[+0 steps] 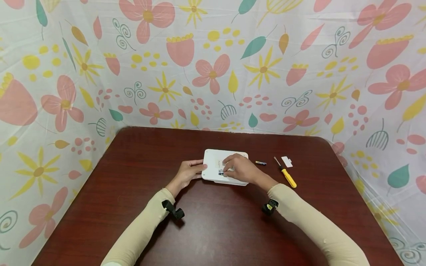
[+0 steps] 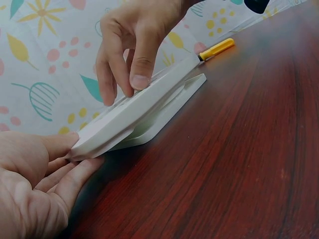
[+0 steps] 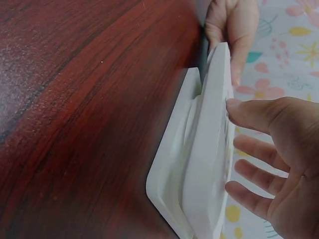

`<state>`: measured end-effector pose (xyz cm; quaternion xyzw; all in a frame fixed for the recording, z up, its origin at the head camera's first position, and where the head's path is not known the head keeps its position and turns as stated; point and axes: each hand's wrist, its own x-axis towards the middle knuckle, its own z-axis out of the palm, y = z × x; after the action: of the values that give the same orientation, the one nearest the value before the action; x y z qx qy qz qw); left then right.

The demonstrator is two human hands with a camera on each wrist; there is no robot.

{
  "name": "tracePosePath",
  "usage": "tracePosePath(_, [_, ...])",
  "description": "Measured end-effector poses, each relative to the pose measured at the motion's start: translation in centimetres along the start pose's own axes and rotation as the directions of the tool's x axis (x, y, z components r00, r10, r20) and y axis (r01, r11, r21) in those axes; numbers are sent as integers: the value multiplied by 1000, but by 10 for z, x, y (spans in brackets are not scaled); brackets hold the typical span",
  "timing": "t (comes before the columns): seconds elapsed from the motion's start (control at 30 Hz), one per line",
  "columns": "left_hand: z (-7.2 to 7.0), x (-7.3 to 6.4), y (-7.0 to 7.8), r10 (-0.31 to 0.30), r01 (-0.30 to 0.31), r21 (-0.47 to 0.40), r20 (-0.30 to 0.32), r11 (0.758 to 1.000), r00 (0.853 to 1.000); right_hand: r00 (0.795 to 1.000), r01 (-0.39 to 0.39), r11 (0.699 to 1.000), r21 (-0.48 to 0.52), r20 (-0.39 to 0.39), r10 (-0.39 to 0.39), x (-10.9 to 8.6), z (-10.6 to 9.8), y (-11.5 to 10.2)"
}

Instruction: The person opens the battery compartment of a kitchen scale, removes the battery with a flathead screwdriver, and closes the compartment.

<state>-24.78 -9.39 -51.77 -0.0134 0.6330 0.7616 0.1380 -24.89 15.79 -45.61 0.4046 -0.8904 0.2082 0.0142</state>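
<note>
A flat white device (image 1: 213, 155) lies face down on the table, its back up and an open battery slot near the middle. My left hand (image 1: 188, 172) grips its left edge, thumb on top and fingers underneath. A battery (image 1: 221, 172) shows in the slot, partly hidden by my right hand (image 1: 242, 168). The right thumb touches the back at the slot, and the other fingers spread over it, as the right wrist view shows. In the left wrist view the white body (image 2: 134, 109) tilts above a wider white part (image 2: 162, 117).
Right of the device a loose battery (image 1: 261, 163) lies on the dark wooden table (image 1: 206, 221). Farther right are a yellow-handled screwdriver (image 1: 288, 178) and a small white battery cover (image 1: 286, 161). A flower-printed curtain (image 1: 213, 99) hangs behind the table.
</note>
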Motion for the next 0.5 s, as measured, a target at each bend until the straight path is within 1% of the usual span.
tracePosePath(0.1, [1,0,0,-5,5,-2,1,1000,1000,1000,-8,1000,-27,14,9,1,0,-2])
tracePosePath(0.23, [1,0,1,-13,13,-3,-3,1000,1000,999,-28,999,-32,27,28,3,0,-5])
tracePosePath(0.37, [1,0,1,-12,12,-3,-4,1000,1000,999,-41,998,-38,24,42,5,-1,-8])
tracePosePath(0.5, [1,0,1,-12,12,-7,-4,1000,1000,998,-58,995,-83,20,60,7,-1,-12])
